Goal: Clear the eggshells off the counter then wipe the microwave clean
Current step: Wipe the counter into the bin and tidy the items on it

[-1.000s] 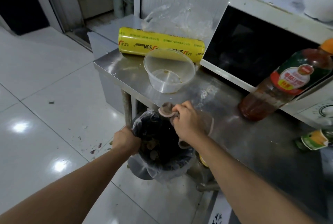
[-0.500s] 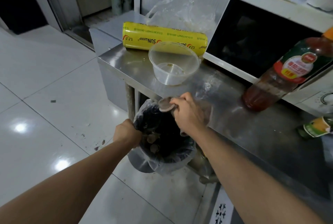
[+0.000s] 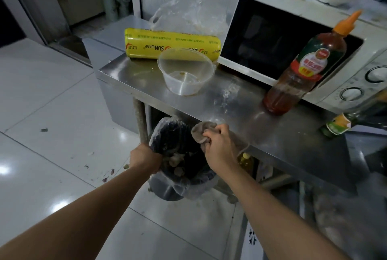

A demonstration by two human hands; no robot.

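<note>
Glossy white floor tiles point(image 3: 52, 113) spread out beside a brushed steel counter point(image 3: 282, 140) that runs along the wall. Below the counter's front edge sits one round bin point(image 3: 173, 188) lined with a thin clear plastic bag, its dark inside holding pale broken eggshells point(image 3: 176, 161).

Both hands are at the bin. The left hand point(image 3: 144, 158) is curled tight over the bin's near rim, gripping rim and liner together. The right hand point(image 3: 219, 148) is closed in a fist round a bunched grey-brown cloth point(image 3: 202, 134), soft and crumpled, held at the counter's edge just above the bin's mouth; part of the cloth trails behind the hand onto the steel.

On the counter stand one clear round plastic tub point(image 3: 186, 71), open and smeared with a little residue, one yellow cylindrical roll of cling film point(image 3: 171, 45) lying on its side behind it, and one crumpled clear plastic bag point(image 3: 188, 17) behind the roll. One tall sauce bottle point(image 3: 303, 67) with an orange pointed cap and red label stands in front of the one white microwave point(image 3: 293, 8), whose top is spotted with grime and whose panel carries two round dials. A second, smaller bottle point(image 3: 339, 123) with a green and orange label shows at the right edge.
</note>
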